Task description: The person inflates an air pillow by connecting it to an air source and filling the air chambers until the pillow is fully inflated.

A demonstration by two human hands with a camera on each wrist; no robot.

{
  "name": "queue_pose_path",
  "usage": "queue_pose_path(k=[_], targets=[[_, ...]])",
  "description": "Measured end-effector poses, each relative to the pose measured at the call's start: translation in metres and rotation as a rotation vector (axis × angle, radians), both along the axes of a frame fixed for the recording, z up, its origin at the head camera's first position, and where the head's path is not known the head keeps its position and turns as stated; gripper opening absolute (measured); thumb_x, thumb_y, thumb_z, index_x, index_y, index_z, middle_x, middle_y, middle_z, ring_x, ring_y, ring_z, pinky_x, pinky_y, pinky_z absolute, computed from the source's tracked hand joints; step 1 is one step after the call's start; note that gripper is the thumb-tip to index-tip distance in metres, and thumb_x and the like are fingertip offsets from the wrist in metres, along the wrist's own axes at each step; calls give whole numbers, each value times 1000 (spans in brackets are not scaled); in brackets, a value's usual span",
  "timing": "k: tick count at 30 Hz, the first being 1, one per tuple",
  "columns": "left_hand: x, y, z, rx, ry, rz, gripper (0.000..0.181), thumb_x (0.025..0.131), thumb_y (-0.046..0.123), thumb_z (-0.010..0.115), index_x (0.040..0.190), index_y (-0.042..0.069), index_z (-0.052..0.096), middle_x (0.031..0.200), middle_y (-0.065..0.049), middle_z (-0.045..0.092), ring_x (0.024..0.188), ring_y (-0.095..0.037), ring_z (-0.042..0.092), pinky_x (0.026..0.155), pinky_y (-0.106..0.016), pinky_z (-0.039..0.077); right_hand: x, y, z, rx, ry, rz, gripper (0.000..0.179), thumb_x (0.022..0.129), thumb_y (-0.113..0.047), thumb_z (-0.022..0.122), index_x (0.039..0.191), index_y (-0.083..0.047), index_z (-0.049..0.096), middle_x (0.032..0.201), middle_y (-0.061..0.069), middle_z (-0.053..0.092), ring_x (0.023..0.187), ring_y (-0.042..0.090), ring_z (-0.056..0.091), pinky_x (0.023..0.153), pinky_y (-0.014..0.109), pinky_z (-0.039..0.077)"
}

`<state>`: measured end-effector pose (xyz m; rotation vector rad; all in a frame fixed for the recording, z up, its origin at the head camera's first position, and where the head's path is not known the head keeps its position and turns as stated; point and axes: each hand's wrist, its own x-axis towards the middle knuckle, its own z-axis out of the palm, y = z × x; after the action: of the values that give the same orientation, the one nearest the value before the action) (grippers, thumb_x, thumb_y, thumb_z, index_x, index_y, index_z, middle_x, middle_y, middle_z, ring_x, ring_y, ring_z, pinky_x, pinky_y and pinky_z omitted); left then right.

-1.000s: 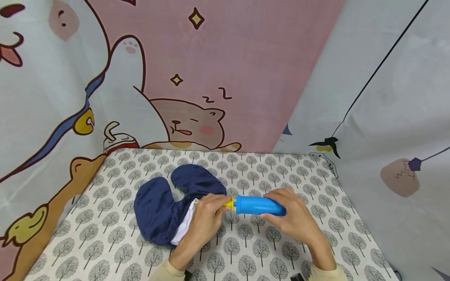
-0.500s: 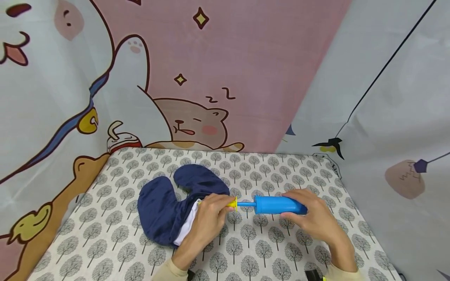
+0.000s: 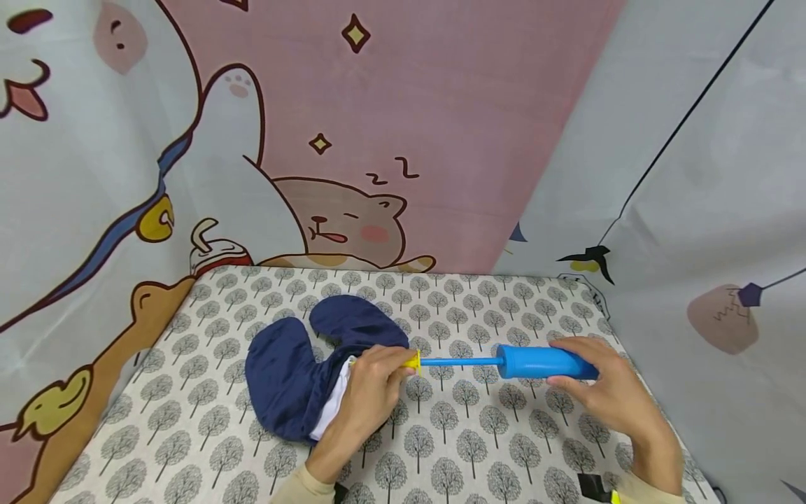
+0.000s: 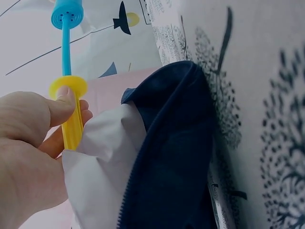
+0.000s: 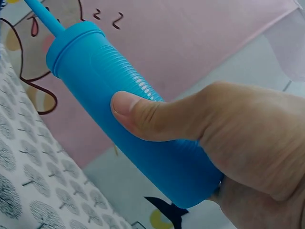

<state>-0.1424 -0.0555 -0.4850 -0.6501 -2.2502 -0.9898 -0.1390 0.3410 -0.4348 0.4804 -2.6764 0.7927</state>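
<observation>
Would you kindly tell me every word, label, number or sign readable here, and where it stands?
"z z": on the pink backdrop, above the drawn bear.
Marks past the table's far right corner: too small to read.
Blue pump and navy cushion: no readable text.

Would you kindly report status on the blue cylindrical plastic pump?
Left hand pinching yellow flanged plastic piece. Right hand gripping pump. Straight blue plastic rod exposed. Nothing visibly blocking it.
</observation>
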Motion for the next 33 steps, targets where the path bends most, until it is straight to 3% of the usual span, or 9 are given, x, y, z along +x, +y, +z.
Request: queue_pose_path(k=[5,8,12,16,23,29,33], targets=[[-1,2,0,6,1,-23,28,88,9,91,116,4,88,111,-12,88,90,-23,81,84,-37,68,6,4,4,-46,-16,-20,66,81,-24,105,141,-32,79,139,5,77,121,-15,50,96,19,41],[-2,2,-1,-5,7,-22,28,87,10,91,115,5,88,111,-12,88,91,-23,81,85,-37,69,6,-4,5,-52,-20,-6,62,79,-26,106,136,-31,81,137,4,79,121,-13,51,96,27,45],[-2,3,-2,-7,19,-8,31,86,10,92,116,5,88,110,-11,89,90,-22,81,86,-37,68,2,-24,4,-29,12,33,57,80,-27,106,132,-27,82,133,4,80,120,-8,53,94,35,50],[-1,2,-4,4,26,2,31,85,10,93,115,5,88,109,-10,89,89,-21,80,85,-36,68,-1,-43,0,0,69,77,58,78,-22,106,131,-21,82,130,2,80,117,3,60,95,33,54],[-1,2,-6,13,37,2,30,85,9,92,114,3,87,108,-12,89,87,-21,79,82,-32,68,-7,-74,-6,25,120,123,58,76,-17,106,129,-13,82,130,1,80,119,15,64,96,42,56],[-1,4,-6,23,35,-7,29,86,8,92,114,2,87,108,-12,89,86,-20,79,81,-31,67,-9,-98,-9,27,170,158,56,76,-18,105,127,-11,82,125,2,80,112,20,68,92,46,60],[-1,6,-5,18,41,-18,28,86,7,92,113,2,87,107,-12,89,84,-20,79,80,-31,67,-8,-106,-12,27,185,171,55,78,-24,105,127,-11,82,123,1,79,111,17,67,90,42,60]])
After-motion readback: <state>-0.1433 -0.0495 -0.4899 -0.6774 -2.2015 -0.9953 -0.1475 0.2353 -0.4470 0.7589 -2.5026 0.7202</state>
